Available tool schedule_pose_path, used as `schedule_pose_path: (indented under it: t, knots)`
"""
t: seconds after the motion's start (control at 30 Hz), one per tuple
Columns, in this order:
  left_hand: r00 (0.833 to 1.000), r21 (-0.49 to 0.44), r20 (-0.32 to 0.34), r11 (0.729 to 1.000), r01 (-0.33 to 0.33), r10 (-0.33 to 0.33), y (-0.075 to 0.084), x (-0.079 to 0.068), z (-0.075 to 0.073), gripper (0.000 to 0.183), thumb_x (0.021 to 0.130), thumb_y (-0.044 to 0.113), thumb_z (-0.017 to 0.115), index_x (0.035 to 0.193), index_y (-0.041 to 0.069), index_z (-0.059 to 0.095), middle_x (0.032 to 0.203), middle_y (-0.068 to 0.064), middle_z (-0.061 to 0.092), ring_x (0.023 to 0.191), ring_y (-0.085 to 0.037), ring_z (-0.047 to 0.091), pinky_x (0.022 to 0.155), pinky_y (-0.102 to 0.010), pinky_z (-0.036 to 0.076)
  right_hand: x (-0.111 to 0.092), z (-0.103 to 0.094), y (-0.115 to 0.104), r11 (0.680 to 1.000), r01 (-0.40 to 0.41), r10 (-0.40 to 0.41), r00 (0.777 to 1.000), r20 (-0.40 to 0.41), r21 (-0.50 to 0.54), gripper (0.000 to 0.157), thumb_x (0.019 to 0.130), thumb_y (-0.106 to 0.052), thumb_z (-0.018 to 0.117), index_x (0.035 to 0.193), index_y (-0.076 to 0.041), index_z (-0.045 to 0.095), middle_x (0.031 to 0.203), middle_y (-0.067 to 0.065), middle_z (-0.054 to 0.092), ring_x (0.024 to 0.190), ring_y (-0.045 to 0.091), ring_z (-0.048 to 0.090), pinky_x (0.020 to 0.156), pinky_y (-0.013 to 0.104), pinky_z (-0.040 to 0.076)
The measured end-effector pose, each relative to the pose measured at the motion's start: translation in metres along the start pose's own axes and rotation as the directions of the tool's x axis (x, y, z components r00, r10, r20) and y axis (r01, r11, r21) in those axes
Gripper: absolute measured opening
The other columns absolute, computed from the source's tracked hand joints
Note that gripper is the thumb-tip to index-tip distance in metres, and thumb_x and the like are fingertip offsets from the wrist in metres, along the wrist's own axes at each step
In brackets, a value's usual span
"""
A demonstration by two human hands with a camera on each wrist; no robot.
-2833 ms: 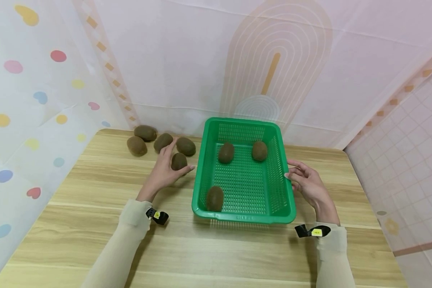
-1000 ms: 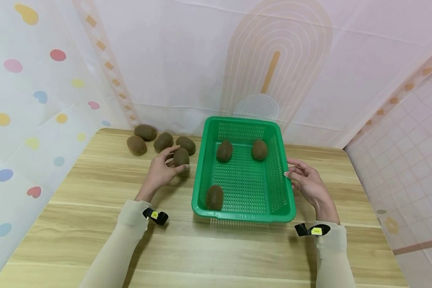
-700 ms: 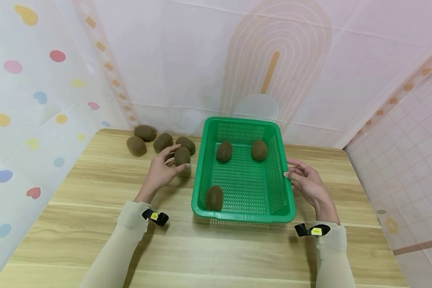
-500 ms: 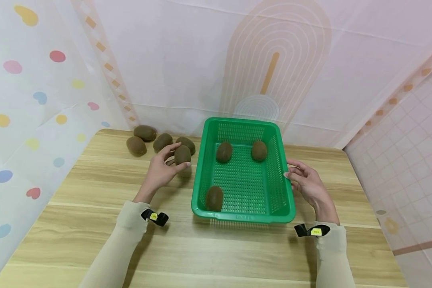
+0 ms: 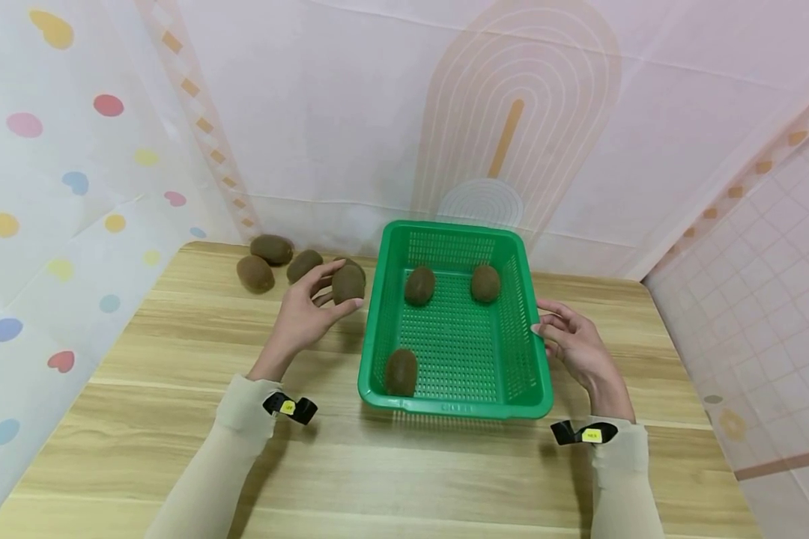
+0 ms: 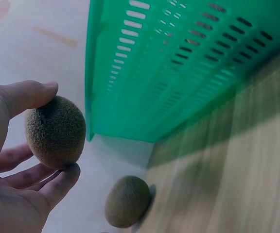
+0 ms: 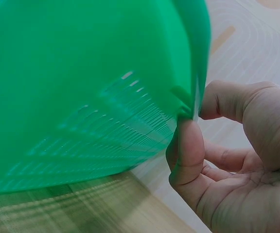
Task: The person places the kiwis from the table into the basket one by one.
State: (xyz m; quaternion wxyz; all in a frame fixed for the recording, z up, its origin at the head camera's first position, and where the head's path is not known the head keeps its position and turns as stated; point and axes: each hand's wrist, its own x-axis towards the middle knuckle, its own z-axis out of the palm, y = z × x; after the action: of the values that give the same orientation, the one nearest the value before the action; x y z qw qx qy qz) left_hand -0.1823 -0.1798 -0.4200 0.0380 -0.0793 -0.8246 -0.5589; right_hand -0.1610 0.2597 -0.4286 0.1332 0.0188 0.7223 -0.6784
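Observation:
Between thumb and fingertips, my left hand (image 5: 302,314) pinches a brown kiwi (image 5: 347,284), lifted off the table just left of the green basket (image 5: 455,407). In the left wrist view the held kiwi (image 6: 55,132) hangs clear of the basket wall (image 6: 145,73). My right hand (image 5: 574,341) grips the basket's right rim; the right wrist view has the thumb on one side of the rim (image 7: 198,63) and curled fingers under it. Inside the basket lie three kiwis: one at the back left (image 5: 419,285), one at the back right (image 5: 485,284), one at the front left (image 5: 401,372).
Several more kiwis rest at the table's back left, among them one kiwi (image 5: 255,274) at the outer end and one kiwi (image 5: 272,249) behind it. Another is partly hidden behind the held one. A patterned cloth wall (image 5: 337,135) borders the wooden table (image 5: 377,479).
My left hand has closed on the kiwi nearest the basket, raised it and shifted it slightly right toward the basket's left rim. The right hand has kept its hold on the rim.

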Motion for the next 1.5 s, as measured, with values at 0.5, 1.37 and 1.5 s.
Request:
schedule_pose_path:
  t: [0.5,1.37,1.5]
  knots:
    - [0.997,-0.003,0.018,0.997,-0.071,0.071,0.024,-0.002,0.01,0.073,0.085,0.028,0.087,0.149,0.016,0.054,0.147,-0.007,0.056,0.131,-0.027,0.059,0.109,-0.047,0.052,0.0,0.0,0.0,1.0,-0.004,0.004,1.0,-0.009,0.0,0.058,0.101,-0.009,0.064,0.154,-0.004,0.04,0.104,-0.004,0.063,0.083,0.005,0.063,0.066,0.02,0.054]
    - [0.981,-0.006,0.145,0.992,-0.128,0.128,0.044,0.004,0.035,0.071,0.086,0.025,0.086,0.148,0.015,0.054,0.145,-0.008,0.058,0.13,-0.026,0.06,0.109,-0.043,0.052,0.001,0.0,0.002,1.0,-0.002,0.003,1.0,-0.013,0.014,0.057,0.1,-0.006,0.063,0.153,-0.005,0.042,0.106,-0.001,0.064,0.083,0.006,0.065,0.064,0.02,0.055]
    - [0.978,0.022,0.155,0.99,-0.142,0.137,0.046,0.003,0.039,0.07,0.085,0.026,0.086,0.148,0.017,0.055,0.146,-0.006,0.058,0.13,-0.026,0.061,0.108,-0.045,0.053,0.001,0.0,0.002,1.0,0.001,-0.001,1.0,-0.012,0.013,0.058,0.1,-0.006,0.064,0.154,-0.005,0.041,0.106,-0.001,0.065,0.083,0.006,0.065,0.064,0.02,0.055]
